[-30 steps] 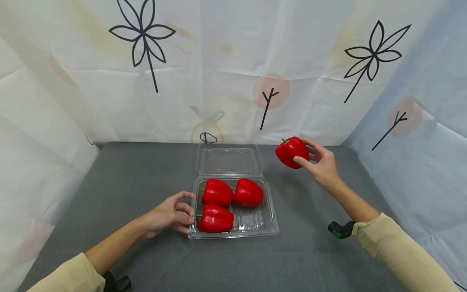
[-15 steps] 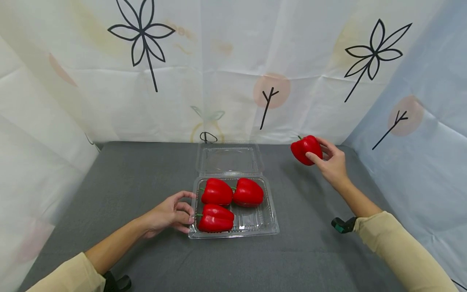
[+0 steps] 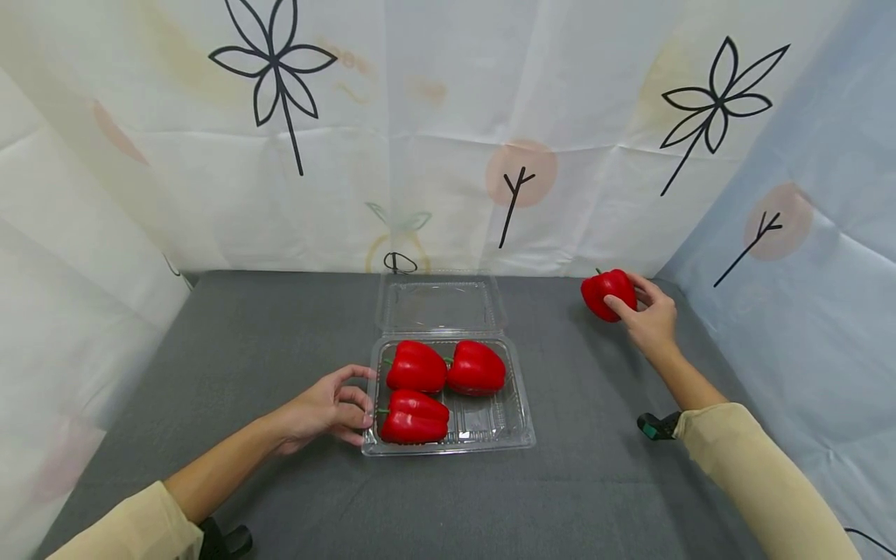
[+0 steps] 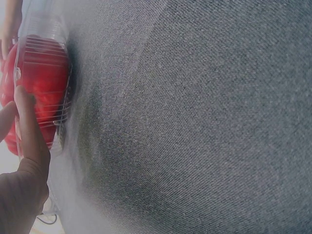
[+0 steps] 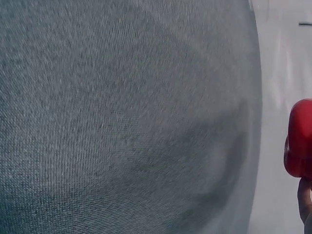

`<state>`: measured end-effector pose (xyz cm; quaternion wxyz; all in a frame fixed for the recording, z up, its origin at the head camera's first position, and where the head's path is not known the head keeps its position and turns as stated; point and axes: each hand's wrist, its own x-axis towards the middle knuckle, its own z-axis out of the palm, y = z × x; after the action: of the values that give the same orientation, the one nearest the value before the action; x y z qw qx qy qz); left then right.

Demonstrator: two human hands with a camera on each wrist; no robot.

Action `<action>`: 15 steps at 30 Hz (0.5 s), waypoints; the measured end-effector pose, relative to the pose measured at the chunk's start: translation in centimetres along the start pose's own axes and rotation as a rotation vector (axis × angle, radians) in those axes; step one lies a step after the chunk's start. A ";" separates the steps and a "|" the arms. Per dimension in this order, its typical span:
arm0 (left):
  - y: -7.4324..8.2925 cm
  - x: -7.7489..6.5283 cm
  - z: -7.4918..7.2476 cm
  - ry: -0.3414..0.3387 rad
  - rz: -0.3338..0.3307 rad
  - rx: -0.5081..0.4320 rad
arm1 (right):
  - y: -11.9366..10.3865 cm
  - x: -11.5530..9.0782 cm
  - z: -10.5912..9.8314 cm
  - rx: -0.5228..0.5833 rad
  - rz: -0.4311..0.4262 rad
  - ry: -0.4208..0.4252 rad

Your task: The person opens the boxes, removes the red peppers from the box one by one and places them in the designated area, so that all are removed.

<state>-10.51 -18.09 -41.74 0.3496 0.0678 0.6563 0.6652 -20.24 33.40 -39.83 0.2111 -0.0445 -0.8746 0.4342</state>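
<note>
A clear plastic clamshell container (image 3: 490, 424) lies with its lid folded back on the table. Inside it are a back-left red bell pepper (image 3: 416, 365), a back-right red bell pepper (image 3: 477, 368) and a front-left red bell pepper (image 3: 414, 418). My left hand (image 3: 329, 408) pinches the container's left rim, thumb and fingers on either side of it in the left wrist view. Off to the back right, my right hand (image 3: 649, 315) grips another red bell pepper (image 3: 606, 294), raised over the table with its green stem up. Only part of this pepper shows in the right wrist view.
Behind the tray lies the transparent lid (image 3: 441, 306), near the table's back edge. A grey cloth covers the table (image 3: 280, 334). White printed curtains (image 3: 441, 155) stand behind and at both sides. A thin black cable (image 3: 868, 538) shows at the lower right.
My right hand has carried its bell pepper to the right, away from the container, and lowered it slightly in the last half second. My left hand, the container and its peppers stay put.
</note>
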 end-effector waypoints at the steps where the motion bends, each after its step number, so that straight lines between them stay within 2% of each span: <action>1: 0.0 0.0 0.0 0.001 -0.001 0.002 | 0.3 0.1 0.0 -0.011 0.015 0.001; 9: 0.1 0.0 0.0 -0.004 0.006 0.004 | 1.9 -0.2 -0.3 -0.062 0.086 -0.045; 15: 0.1 0.0 0.1 -0.001 0.003 -0.008 | 2.5 -0.5 0.1 -0.080 0.098 -0.035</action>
<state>-10.49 -18.05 -41.59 0.3491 0.0679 0.6534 0.6683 -20.14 34.78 -42.00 0.1724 -0.0881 -0.8916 0.4093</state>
